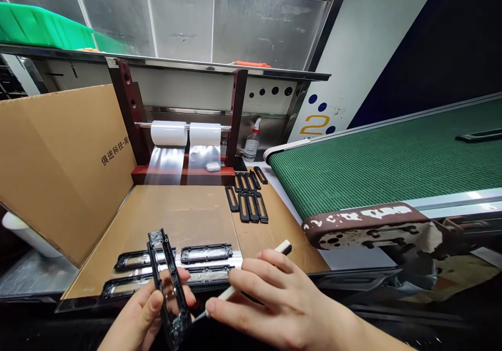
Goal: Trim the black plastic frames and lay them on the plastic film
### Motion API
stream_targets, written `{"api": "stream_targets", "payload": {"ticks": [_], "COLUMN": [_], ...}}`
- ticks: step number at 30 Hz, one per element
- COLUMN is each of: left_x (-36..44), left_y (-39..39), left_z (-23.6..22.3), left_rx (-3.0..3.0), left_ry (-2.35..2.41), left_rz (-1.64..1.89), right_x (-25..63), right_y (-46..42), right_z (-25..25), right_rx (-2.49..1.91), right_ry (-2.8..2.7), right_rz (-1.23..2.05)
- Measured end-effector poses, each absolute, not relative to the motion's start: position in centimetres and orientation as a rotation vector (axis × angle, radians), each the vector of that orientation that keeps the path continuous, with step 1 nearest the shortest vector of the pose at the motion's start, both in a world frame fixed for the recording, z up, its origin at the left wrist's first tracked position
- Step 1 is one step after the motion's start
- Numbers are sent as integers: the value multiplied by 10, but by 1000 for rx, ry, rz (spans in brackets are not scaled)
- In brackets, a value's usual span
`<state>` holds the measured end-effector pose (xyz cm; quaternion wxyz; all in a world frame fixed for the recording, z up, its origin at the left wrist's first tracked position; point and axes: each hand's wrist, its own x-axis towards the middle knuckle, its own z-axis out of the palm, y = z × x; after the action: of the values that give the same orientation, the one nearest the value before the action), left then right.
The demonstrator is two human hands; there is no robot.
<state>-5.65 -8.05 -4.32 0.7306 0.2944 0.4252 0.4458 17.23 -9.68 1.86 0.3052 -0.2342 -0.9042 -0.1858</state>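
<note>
Chinese characters on carton [66, 168]; yellow "2" on panel [349, 53].

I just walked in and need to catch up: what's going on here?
A person's left hand holds up a black frame, while the right hand grips a white-handled tool, its tip close to the frame's lower end; whether it touches is unclear. Four similar frames lie just beyond the hands, and more black frames sit farther back, right of two film rolls.

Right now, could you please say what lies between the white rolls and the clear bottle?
A dark red post and the metal rod's end, in the head view.
</note>
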Motion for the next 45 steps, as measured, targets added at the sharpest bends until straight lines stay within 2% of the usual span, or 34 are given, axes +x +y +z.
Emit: {"api": "stream_targets", "payload": {"ticks": [16,26,31,39,43,45], "left_x": [-55,-49,-52,-63,-67,-69], "left_y": [-81,-84,-84,-83,-80,-77], "left_z": [-43,-38,-39,-49,-54,-57], "left_rx": [658,590,583,610,688,821], "left_ry": [922,855,897,885,848,858], "left_rz": [955,988,1029,1034,976,816], "right_x": [172,171,182,249,258,247], "right_y": [-96,-95,-91,-58,-54,-59], "right_z": [18,-3,-29,-97,-101,-88], "right_rx": [-624,-669,-845,-1467,-1543,-1531], "right_ry": [-2351,-2228,-2042,-1939,-1949,-1994], "right_rz": [-492,-423,-331,-396,-487,-542]}}
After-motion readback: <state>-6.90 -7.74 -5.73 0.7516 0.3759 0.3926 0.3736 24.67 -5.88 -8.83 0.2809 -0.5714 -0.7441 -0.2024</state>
